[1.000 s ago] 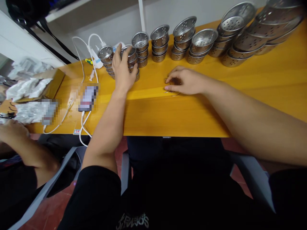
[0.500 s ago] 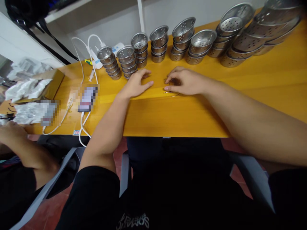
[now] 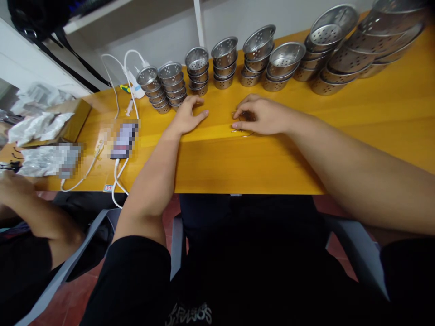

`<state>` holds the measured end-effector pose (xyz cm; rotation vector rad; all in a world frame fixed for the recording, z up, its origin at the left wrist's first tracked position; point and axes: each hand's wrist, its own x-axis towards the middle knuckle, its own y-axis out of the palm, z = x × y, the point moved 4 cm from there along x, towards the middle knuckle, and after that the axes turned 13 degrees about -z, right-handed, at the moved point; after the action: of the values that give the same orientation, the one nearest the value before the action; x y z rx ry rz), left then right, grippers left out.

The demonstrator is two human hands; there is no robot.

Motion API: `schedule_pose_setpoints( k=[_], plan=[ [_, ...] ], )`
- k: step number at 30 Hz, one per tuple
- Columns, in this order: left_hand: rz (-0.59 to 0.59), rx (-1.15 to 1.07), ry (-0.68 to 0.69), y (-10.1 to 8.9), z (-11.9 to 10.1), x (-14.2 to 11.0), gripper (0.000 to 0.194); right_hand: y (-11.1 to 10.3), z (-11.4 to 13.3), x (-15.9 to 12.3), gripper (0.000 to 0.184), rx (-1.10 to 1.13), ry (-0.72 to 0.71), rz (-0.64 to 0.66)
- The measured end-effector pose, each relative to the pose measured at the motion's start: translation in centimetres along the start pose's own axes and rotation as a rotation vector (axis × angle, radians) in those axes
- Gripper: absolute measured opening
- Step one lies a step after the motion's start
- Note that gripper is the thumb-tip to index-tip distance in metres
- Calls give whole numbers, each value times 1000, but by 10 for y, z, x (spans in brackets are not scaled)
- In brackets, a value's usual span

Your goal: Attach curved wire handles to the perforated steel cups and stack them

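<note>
My left hand point(image 3: 189, 114) rests on the table just in front of a stack of perforated metal cups point(image 3: 171, 81). Its thumb and fingers are apart, with nothing visible between them. The hand hides the base of that stack; whether the fingers touch it I cannot tell. My right hand point(image 3: 255, 114) lies farther right, curved low over the table, thumb and fingertips separated. Thin dark wire-like pieces point(image 3: 247, 134) show on the table under and beside it, partly covered by the palm.
More stacks of perforated cups point(image 3: 224, 63) stand in a row along the wall, larger ones point(image 3: 335, 68) at the right. A phone point(image 3: 124, 140) on a white cable lies left. Beyond it are plastic bags point(image 3: 41, 127), a cardboard box point(image 3: 76, 118) and another person's arm point(image 3: 44, 213).
My left hand has shifted left, and the cup stack in front of it has moved left, close beside the leftmost stack. My right hand has stayed in place.
</note>
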<state>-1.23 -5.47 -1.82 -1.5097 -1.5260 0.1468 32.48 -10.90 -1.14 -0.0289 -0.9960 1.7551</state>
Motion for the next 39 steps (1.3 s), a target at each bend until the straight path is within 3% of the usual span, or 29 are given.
schedule_pose_setpoints(
  k=[9, 13, 16, 22, 27, 31, 34, 39],
  plan=[
    [1, -31, -19, 0, 8, 3, 49, -1, 1, 1, 37, -47, -3, -8],
    [6, -29, -19, 0, 11, 4, 49, -2, 9, 1, 37, -60, -20, -85],
    [-3, -19, -34, -1, 14, 4, 50, 0, 25, 0, 47, -77, -12, -130],
    [3, 2, -27, -3, 7, 0, 47, 14, 61, 10, 76, -87, -80, -82],
    [-29, -11, -63, 2, 9, -3, 63, 18, 79, 49, 86, -124, -182, -73],
    [2, -86, -63, 9, 32, 0, 74, 23, 90, 100, 90, -300, -155, -111],
    [38, -163, -62, 16, 52, 3, 93, 34, 96, 133, 107, -352, -112, -87],
    [-2, -234, -154, 24, 75, 7, 126, 48, 93, 155, 82, -466, -29, -19]
  ],
)
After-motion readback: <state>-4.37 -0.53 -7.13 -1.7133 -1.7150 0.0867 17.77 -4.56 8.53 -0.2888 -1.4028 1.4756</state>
